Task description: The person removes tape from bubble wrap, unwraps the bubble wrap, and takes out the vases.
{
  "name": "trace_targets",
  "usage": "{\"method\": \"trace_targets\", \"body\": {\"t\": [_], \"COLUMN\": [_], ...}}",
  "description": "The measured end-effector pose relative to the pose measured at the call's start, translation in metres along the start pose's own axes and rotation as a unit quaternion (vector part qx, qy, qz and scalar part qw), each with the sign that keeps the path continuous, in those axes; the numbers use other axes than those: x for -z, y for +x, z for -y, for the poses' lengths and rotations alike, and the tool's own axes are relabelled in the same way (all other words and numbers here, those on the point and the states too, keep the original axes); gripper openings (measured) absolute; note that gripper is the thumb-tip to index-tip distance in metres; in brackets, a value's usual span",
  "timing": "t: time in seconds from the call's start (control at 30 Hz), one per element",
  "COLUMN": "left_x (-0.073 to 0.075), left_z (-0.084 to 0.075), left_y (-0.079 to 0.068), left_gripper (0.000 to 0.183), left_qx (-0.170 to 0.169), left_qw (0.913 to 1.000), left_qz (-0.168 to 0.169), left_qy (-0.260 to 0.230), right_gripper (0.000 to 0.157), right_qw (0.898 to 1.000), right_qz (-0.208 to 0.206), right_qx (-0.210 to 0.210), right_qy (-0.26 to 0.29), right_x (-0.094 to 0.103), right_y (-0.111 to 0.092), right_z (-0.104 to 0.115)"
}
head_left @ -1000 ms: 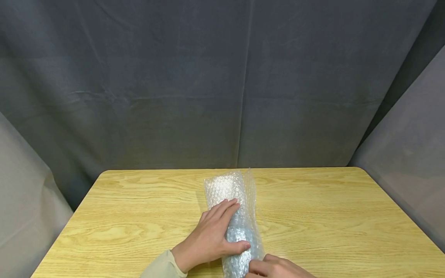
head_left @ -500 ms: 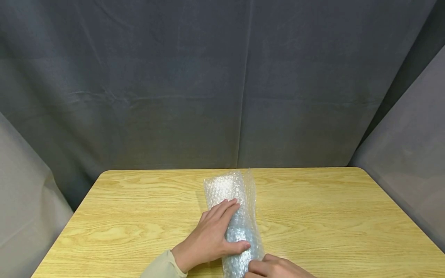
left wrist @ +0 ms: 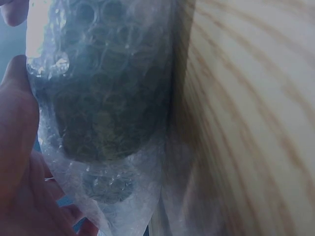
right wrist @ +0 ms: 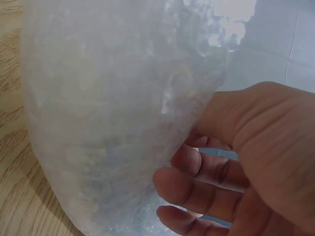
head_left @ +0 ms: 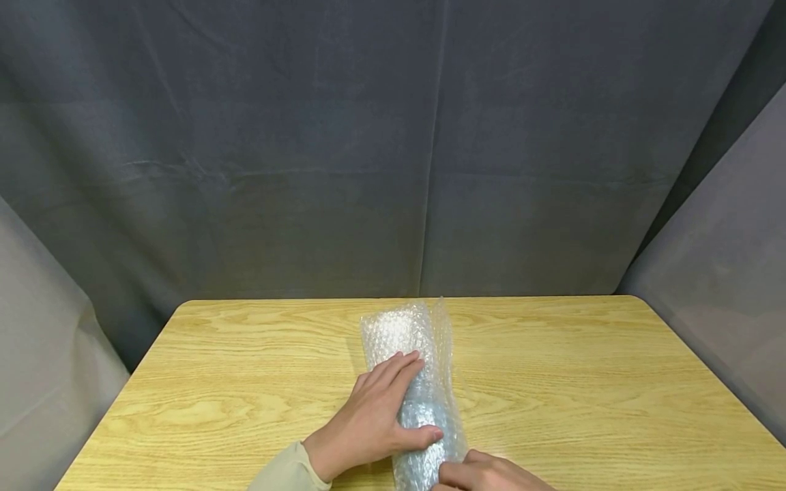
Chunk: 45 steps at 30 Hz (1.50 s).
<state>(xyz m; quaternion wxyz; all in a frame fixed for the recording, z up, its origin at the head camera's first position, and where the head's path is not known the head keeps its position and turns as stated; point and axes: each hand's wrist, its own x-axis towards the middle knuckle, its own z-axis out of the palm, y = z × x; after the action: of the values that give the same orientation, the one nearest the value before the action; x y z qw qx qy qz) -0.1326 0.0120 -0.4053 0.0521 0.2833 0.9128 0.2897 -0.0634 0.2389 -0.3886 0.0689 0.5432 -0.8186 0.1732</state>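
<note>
A roll of bubble wrap (head_left: 399, 331) lies lengthwise on the table, around a bluish-grey object (left wrist: 98, 118) with a rounded end, blurred by the bubbles. Its kind cannot be told. My left hand (head_left: 368, 419) rests on top of the roll with fingers extended, thumb out to the right. Lower right, my right hand (head_left: 488, 472) pinches the loose edge of the bubble wrap; in the right wrist view, the thumb passes behind the film and the other fingers (right wrist: 192, 189) curl loosely. The near end of the roll runs out of the head view.
The wood-grain table (head_left: 589, 382) extends to both sides of the roll. A dark grey curtain (head_left: 307, 150) hangs behind its far edge, and lighter cloths (head_left: 731, 273) hang at the left and right. A thin flap of film stands along the roll's right side.
</note>
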Motion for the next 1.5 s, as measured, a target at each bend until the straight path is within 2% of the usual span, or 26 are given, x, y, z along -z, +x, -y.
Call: {"method": "trace_targets", "body": {"t": [0.07,0.2,0.43,0.8,1.13,1.5], "left_x": [0.0001,0.0001,-0.0002,-0.0004,-0.0005,-0.0001], "left_z": [-0.0003,-0.0005,0.0003,0.0009,0.0010,0.0008], "left_y": [0.0000,0.0001,0.0003,0.0006,0.0003,0.0001], "left_gripper": [0.100,0.100,0.100,0.099,0.098,0.099], "left_qx": [-0.001,-0.001,0.000,-0.002,-0.001,0.000], "left_qw": [1.0000,1.0000,1.0000,1.0000,0.9999,0.9999], "left_qz": [-0.001,-0.001,0.001,0.004,0.006,0.007], "left_qy": [0.001,0.002,-0.002,-0.006,-0.011,-0.008], "right_gripper": [0.002,0.008,0.010,0.013,0.011,0.009], "right_qw": [0.999,0.994,0.993,0.978,0.975,0.978], "right_qz": [0.007,0.016,0.013,0.013,0.012,0.019], "right_qx": [-0.027,-0.075,-0.083,-0.153,-0.169,-0.150], "right_qy": [0.028,0.077,0.084,0.143,0.141,0.140], "right_x": [-0.0015,-0.0037,-0.0046,-0.0075,-0.0081,-0.0064], "right_y": [-0.0012,-0.0033,-0.0041,-0.0074,-0.0075,-0.0081], "right_z": [0.0007,0.0021,0.0026,0.0038,0.0050,0.0021]}}
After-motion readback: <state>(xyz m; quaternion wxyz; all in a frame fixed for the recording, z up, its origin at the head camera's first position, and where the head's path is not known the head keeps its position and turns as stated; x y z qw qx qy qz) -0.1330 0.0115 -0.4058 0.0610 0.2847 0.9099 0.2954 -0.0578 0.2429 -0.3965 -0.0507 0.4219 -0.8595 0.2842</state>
